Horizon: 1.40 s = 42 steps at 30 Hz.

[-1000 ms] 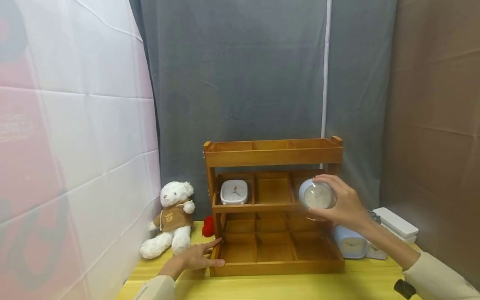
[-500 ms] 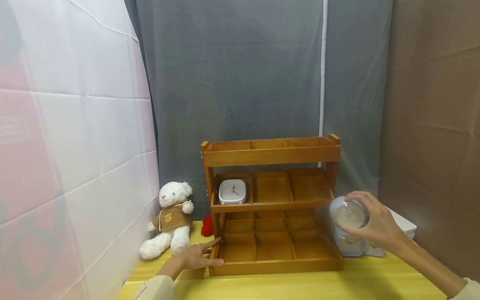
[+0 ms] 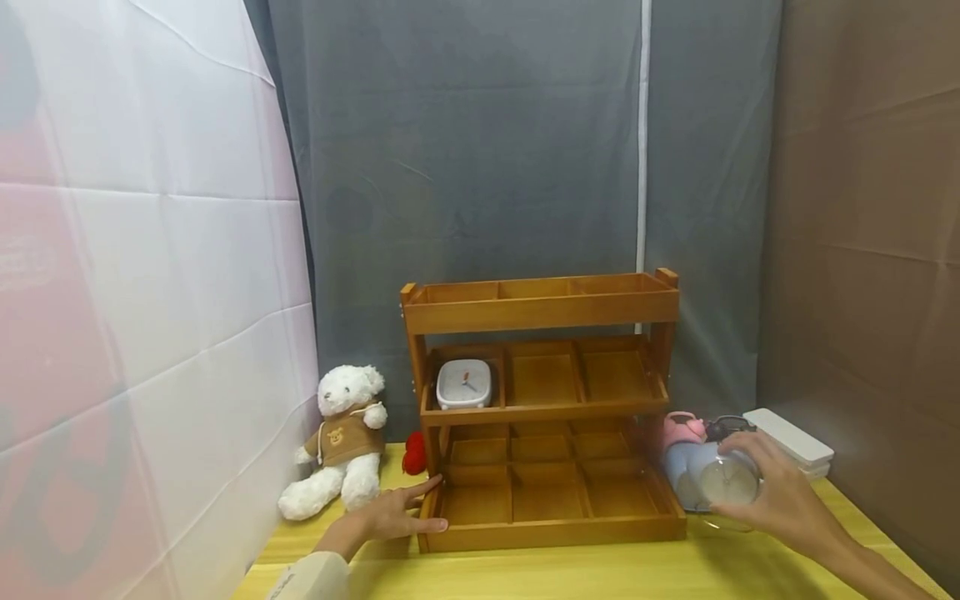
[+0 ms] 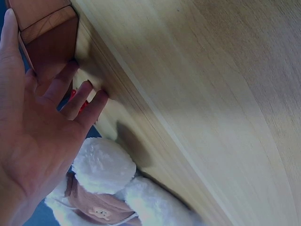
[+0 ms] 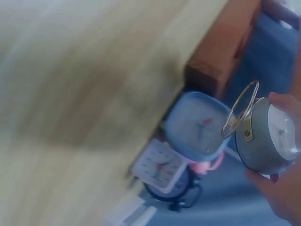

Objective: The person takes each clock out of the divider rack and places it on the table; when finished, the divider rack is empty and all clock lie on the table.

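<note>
My right hand pinches a round alarm clock between thumb and fingers, low over the table at the shelf's right. In the right wrist view, this clock has a blue-grey case and a thin gold ring stand. Behind it, partly covered, stands a light blue squarish clock. My left hand touches the left side of the brown wooden shelf, fingers mostly straight. A white clock sits in the middle tier's left compartment.
A pink clock, a dark round clock and white boxes stand at the back right. A small white square clock shows in the right wrist view. At left sit a white teddy bear and a red object.
My right hand has carried the round clock away from the shelf's middle tier, rightward and down towards the other clocks. The left hand stays at the shelf's side.
</note>
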Available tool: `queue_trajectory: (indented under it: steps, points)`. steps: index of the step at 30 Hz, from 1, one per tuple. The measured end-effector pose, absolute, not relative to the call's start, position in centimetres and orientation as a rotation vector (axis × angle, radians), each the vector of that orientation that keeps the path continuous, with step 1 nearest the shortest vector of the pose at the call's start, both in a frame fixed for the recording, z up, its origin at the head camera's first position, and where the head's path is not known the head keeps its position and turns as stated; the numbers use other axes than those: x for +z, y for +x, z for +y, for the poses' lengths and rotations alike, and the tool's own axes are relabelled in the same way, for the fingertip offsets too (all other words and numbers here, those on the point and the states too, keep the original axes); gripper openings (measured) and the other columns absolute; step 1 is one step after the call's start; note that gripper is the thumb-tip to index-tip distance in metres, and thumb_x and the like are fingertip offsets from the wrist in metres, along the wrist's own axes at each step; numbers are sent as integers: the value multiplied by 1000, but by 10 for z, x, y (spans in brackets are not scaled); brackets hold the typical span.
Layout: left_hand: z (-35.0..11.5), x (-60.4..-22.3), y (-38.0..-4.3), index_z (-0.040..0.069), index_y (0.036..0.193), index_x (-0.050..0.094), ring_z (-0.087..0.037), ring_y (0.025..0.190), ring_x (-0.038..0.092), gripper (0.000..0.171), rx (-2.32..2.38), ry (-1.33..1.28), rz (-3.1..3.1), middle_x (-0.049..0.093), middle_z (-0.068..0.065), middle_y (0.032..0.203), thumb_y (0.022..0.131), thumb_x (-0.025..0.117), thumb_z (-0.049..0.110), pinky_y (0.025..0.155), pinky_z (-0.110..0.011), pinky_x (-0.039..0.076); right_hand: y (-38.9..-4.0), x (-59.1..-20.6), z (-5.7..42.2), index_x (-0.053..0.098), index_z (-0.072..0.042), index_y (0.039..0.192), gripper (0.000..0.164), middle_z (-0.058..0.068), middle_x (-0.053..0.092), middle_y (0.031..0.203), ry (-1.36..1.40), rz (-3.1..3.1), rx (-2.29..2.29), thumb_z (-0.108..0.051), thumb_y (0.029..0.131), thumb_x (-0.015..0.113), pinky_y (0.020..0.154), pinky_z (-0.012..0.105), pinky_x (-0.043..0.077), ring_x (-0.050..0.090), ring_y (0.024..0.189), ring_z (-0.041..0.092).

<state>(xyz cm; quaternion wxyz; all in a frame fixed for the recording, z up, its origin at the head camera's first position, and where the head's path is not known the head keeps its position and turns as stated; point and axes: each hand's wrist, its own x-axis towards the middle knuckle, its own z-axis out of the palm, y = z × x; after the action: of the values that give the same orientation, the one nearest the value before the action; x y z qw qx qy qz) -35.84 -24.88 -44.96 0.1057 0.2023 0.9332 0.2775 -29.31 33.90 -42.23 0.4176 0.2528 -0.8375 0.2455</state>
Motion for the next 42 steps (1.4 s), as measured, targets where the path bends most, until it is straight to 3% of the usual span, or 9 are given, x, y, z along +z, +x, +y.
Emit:
queue_trajectory:
  steps: [9,15,22,25,33,40,42]
  points:
    - [-247,-448,-356,15,162,37,-48,127,60,91,796,624,2766,59,-30,141,91,74,58,103,-65,46,-294,-463,347,62,-20,111,82,-3,57,120,499,-2214,614,-30,43,108,85,3,33,44,107,1]
    - [-247,-448,-356,14,162,37,-47,127,60,91,798,639,2764,58,-30,142,91,75,57,103,-64,47,-297,-477,350,62,-22,112,81,-4,55,120,460,-2257,620,-28,45,107,73,15,46,44,101,1]
    - [-247,-448,-357,14,163,37,-48,126,60,92,802,643,2767,58,-29,142,91,75,57,102,-65,47,-296,-485,351,59,-24,114,80,0,53,122,406,-2340,644,-30,49,106,62,24,47,52,95,19]
    - [-247,-448,-358,14,163,37,-48,126,60,92,805,645,2763,58,-30,142,91,75,57,102,-65,47,-296,-489,350,59,-24,113,81,1,53,122,411,-2337,623,-30,48,106,64,24,48,51,95,19]
    - [-249,-449,-358,16,163,36,-48,128,58,92,807,618,2768,56,-29,145,91,74,58,104,-65,45,-296,-489,351,61,-27,113,81,-7,54,123,506,-2286,567,-31,45,106,70,26,50,45,101,3]
    - [-248,-449,-359,16,163,35,-49,131,56,91,813,601,2758,54,-30,147,92,75,56,106,-66,43,-287,-482,360,69,-24,111,71,-7,63,118,656,-2182,534,-21,50,104,90,1,38,52,105,-2]
    - [-248,-449,-358,16,163,35,-50,131,56,92,817,586,2753,54,-30,147,91,75,57,107,-66,43,-288,-484,362,70,-21,111,71,-5,64,117,701,-2150,556,-15,49,103,94,1,36,51,108,-6]
